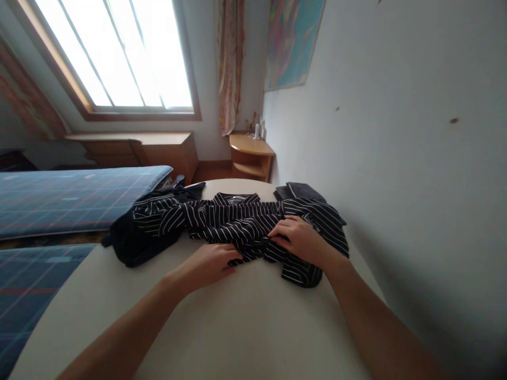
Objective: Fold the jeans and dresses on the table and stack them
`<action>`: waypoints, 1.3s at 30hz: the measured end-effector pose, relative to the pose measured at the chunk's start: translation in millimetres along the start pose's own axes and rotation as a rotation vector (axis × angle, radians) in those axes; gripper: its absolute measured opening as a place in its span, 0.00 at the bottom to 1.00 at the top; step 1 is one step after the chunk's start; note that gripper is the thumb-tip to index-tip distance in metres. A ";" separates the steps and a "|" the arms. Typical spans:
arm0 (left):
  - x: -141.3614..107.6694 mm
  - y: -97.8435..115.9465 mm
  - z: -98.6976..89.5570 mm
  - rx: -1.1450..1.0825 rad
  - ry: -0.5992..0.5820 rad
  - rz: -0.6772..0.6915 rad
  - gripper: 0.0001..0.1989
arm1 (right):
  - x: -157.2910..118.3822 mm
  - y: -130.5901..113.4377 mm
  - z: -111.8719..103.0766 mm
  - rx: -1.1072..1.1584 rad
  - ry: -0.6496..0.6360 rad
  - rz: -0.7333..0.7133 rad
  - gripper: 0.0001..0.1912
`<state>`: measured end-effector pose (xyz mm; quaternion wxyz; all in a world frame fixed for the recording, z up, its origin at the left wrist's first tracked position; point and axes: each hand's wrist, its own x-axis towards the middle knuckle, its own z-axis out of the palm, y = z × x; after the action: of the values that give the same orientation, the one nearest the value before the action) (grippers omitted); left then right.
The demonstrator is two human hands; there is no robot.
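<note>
Got both hands on the black-and-white striped collared shirt [222, 214], lying bunched across the white round table [245, 327], collar [236, 199] at the far side. My left hand [216, 260] is on the near edge, fingers bent over the cloth, thumb lower down; can't tell if it's pinching fabric or just resting. My right hand [297, 238] is further R, palm down, fingers slightly bent on the stripes; can't tell re: a pinch there either. Hands are apart, w/ striped cloth btwn them.

To handle this well, IMO: light fingertips, work the creases outward from the middle, L & R evenly. Use the stripes as a guide, b/c any kink shows a hidden ruck. Mind the near edge too; prob. slips & bunches if pulled from one side only. Dark navy cloth [137, 240] sits at the L end, touching the shirt, and dark grey cloth [303, 191] lies behind the R end, so avoid dragging either along.

Containers: wooden corner shelf unit [251, 143] in the bkgd w/ an open compartment below its top; small white bottles [258, 131] (approx. ID) stand on top, contents unknown. Inside of the wooden desk [170, 150]: can't see.
</note>
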<state>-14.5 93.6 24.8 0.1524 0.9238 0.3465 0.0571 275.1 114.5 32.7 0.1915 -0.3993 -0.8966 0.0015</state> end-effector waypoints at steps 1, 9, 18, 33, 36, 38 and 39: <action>0.4 0.2 1.4 0.018 -0.004 -0.013 0.16 | 0.0 1.0 0.1 -0.011 0.017 0.006 0.04; -2.6 1.6 -11.0 0.104 0.033 -0.130 0.12 | -0.4 4.1 -5.4 -0.096 0.273 0.169 0.06; -15.5 -31.1 -47.0 -0.001 0.568 -0.492 0.11 | -5.6 19.3 -8.3 -0.105 0.669 0.503 0.12; -8.3 -33.2 -32.8 -0.026 0.521 -0.303 0.10 | -0.2 10.8 3.0 -0.111 0.491 0.349 0.08; -8.3 -30.6 -28.2 -0.066 0.366 -0.076 0.17 | 0.8 5.9 5.6 -0.089 0.430 0.250 0.09; -8.8 -28.4 -23.8 -0.081 0.266 0.015 0.21 | 1.5 2.1 8.2 -0.074 0.373 0.189 0.10; -9.0 -27.4 -21.6 -0.071 0.224 0.024 0.24 | 1.7 0.7 9.9 -0.072 0.340 0.159 0.12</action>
<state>-42.9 112.5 36.5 0.1447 0.9097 0.3481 0.1741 271.2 117.7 24.0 0.3253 -0.4701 -0.8163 -0.0828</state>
